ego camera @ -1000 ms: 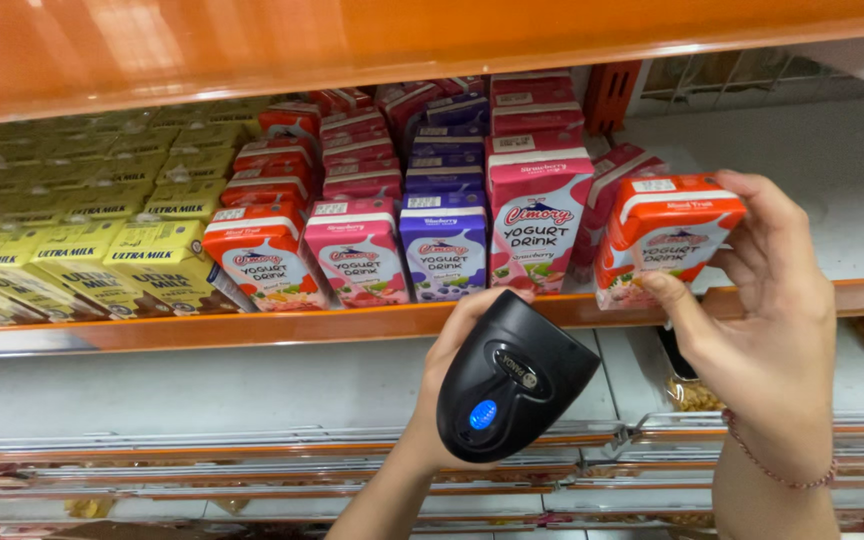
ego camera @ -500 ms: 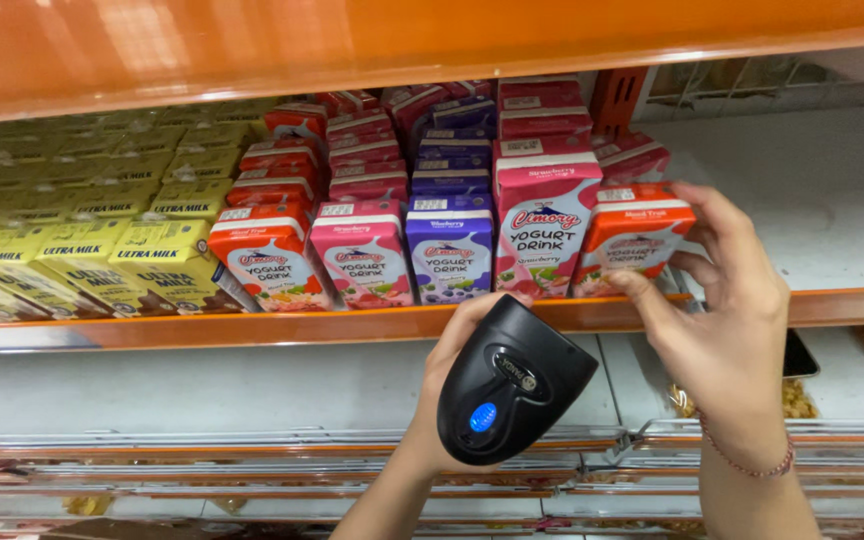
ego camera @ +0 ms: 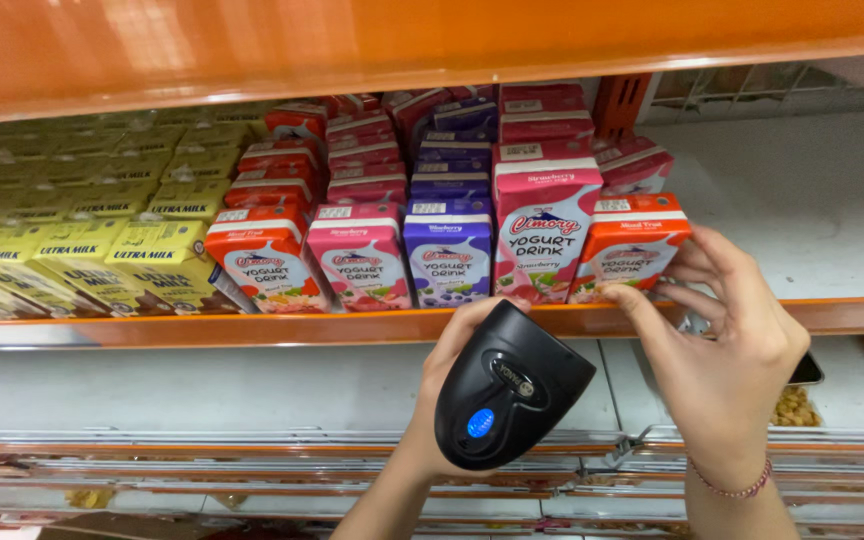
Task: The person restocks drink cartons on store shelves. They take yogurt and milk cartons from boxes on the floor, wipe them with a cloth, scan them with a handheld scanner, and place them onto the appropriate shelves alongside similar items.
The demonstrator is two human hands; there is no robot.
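Note:
My left hand [ego camera: 449, 372] grips a black handheld scanner [ego camera: 507, 387] with a blue button, held just below the front lip of the orange shelf [ego camera: 352, 326]. My right hand [ego camera: 722, 335] touches a small orange drink carton [ego camera: 629, 243] that stands on the shelf at the right end of the front row, thumb at its lower front corner and fingers behind its right side. Left of it stand a taller pink carton [ego camera: 544, 228], a purple carton [ego camera: 448, 251], a pink carton [ego camera: 362, 256] and another orange carton [ego camera: 252, 258].
Rows of yellow milk cartons [ego camera: 72, 255] fill the left of the shelf. More red, pink and purple cartons stack behind the front row. Bare white shelf surface [ego camera: 792, 200] lies to the right. An orange shelf [ego camera: 402, 40] overhangs above; lower shelves sit below.
My right hand carried the orange carton left and down from in front of the shelf and set it at the right end of the front row. The scanner hand stayed put.

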